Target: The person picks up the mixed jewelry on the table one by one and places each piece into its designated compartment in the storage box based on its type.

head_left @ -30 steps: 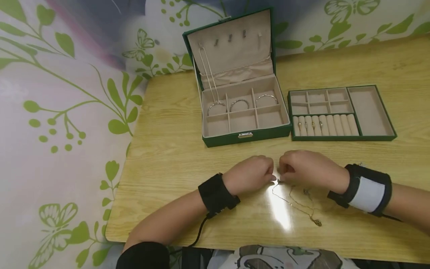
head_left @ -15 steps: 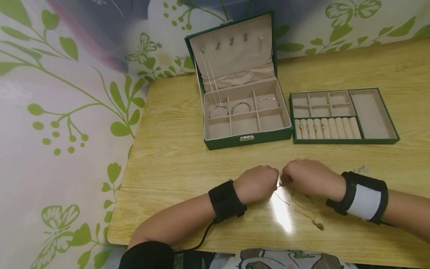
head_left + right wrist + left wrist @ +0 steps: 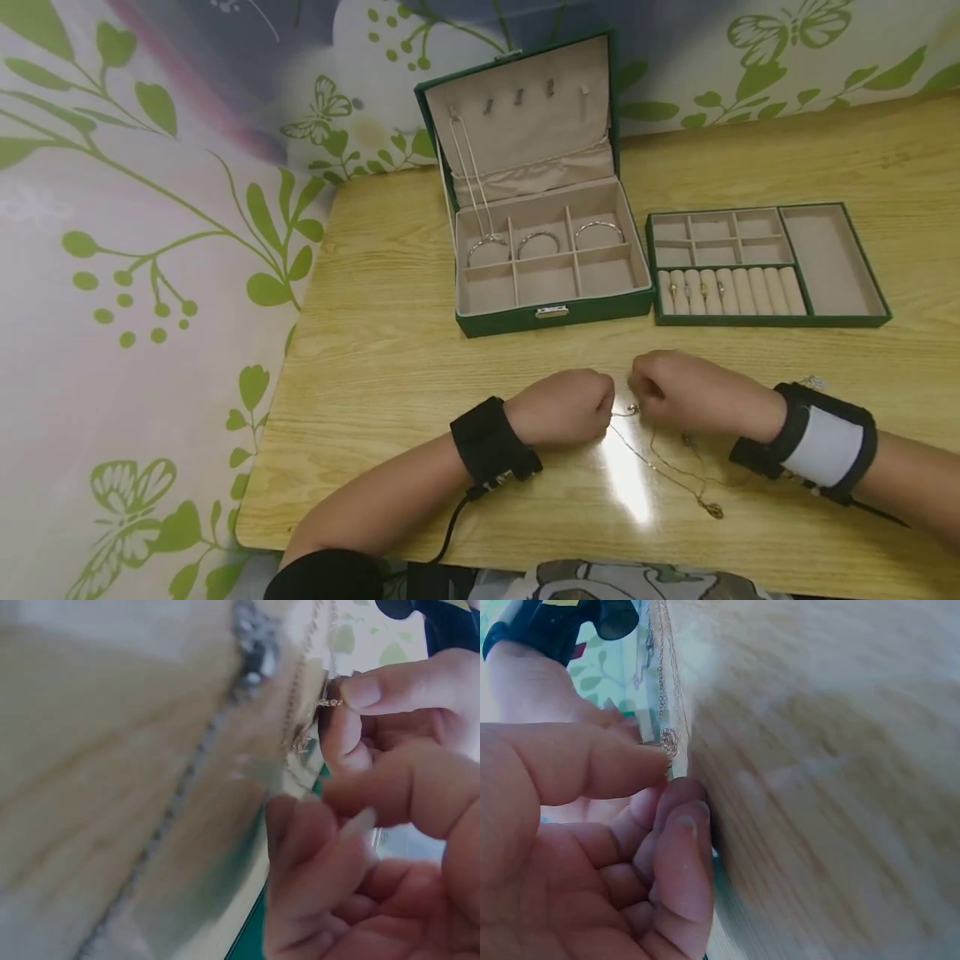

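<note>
So compared with half a second ago, the left hand (image 3: 562, 408) has slid a touch left and the gap between the two hands is a bit wider. From the head view you mostly get the backs of the hands; the right wrist cam is the one showing the left thumb and finger pinching a bit of the gold necklace (image 3: 708, 507), rest of it lying on the worktop (image 3: 375, 350). That cam also gets a blurry silver chain (image 3: 180, 795) up close. Green jewelry box (image 3: 555, 325) sits open behind, tray (image 3: 772, 320) just beside it with rings (image 3: 703, 290) slotted in. The right wristband (image 3: 825, 446) partly covers a silver piece (image 3: 812, 382). The right hand's (image 3: 693, 396) grip is narrow, fingers curled, but can't tell if it's holding anything.
</note>
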`<act>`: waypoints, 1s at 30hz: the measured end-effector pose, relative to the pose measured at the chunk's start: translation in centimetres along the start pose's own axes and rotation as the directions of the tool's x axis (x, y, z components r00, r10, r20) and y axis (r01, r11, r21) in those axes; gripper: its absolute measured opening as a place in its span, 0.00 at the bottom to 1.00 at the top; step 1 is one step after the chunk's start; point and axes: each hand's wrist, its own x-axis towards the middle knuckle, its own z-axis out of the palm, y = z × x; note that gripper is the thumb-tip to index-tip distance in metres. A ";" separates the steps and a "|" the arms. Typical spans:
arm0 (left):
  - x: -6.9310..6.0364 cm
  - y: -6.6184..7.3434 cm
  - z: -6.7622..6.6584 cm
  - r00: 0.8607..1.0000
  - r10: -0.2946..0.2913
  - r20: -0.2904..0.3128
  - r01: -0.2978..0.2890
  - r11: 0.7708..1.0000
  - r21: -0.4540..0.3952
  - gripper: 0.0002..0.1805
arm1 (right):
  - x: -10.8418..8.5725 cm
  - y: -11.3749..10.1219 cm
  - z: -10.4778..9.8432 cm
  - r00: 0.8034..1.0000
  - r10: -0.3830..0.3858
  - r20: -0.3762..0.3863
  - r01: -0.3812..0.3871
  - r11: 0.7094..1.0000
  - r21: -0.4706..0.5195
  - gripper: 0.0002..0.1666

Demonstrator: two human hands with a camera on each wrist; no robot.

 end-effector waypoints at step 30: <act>-2.2 -1.9 -6.7 0.841 0.106 -0.531 -0.429 0.728 -0.535 0.01 | 0.2 -1.6 -7.8 0.985 0.059 -0.160 0.013 0.908 0.418 0.11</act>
